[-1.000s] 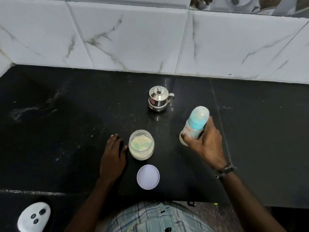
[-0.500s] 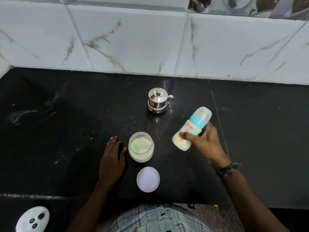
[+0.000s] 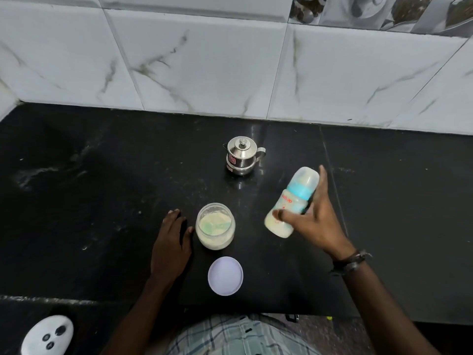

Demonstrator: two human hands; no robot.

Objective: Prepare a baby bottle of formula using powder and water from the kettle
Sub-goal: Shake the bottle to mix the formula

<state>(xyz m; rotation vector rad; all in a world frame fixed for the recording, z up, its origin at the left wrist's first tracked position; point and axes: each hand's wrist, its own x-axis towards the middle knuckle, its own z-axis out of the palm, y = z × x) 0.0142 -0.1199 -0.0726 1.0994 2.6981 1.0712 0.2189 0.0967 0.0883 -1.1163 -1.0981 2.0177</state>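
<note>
A black stone worktop runs back to a wall of white marble-veined tiles. At the near left corner lies a white oval device with three dark buttons. Patterned tiles line the upper right.

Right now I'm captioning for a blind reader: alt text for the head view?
A right hand holds a tilted, capped baby bottle of milky formula above a black counter. The left hand rests beside an open powder jar, with a steel kettle behind.
</note>
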